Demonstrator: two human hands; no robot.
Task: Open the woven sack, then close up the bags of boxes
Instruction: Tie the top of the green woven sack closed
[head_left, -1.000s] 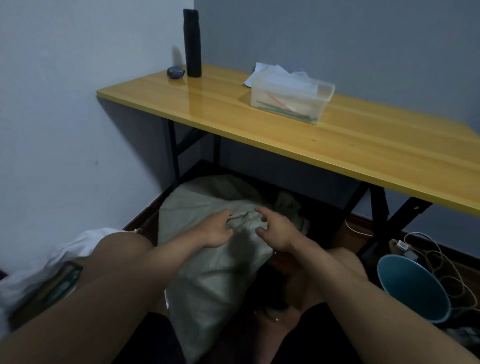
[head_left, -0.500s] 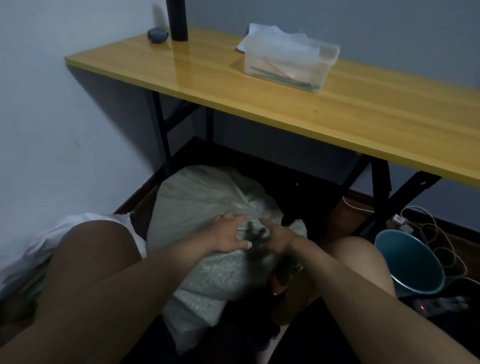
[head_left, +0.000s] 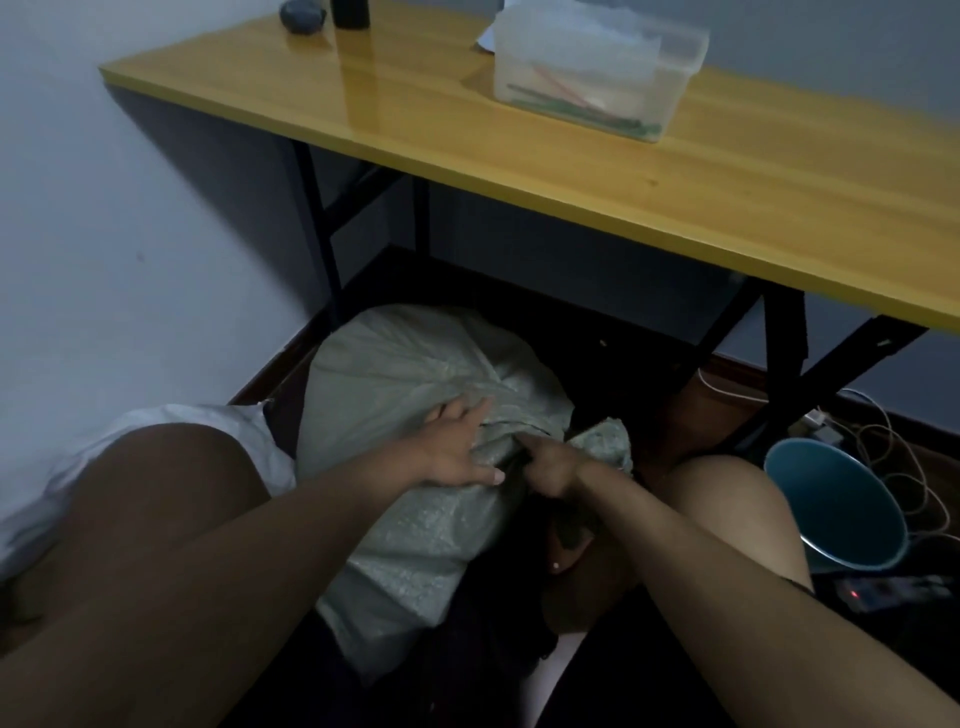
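A pale grey-green woven sack (head_left: 395, 374) lies on the floor under the yellow table, between my knees, its gathered mouth near the middle. My left hand (head_left: 457, 447) rests flat on the sack with fingers spread, pressing beside the tied neck. My right hand (head_left: 553, 465) is closed on the bunched neck of the sack, where a dark cord shows. The sack's lower part runs down toward me between my legs. What is inside it is hidden.
A yellow wooden table (head_left: 675, 171) on black legs stands over the sack, with a clear plastic box (head_left: 597, 78) on top. A blue bucket (head_left: 836, 504) and tangled cables (head_left: 893, 457) lie at right. White cloth (head_left: 171, 431) lies at left by the wall.
The view has tilted down and closer. My left hand has flattened and spread on the sack, and my right hand has tightened on the bunched neck.
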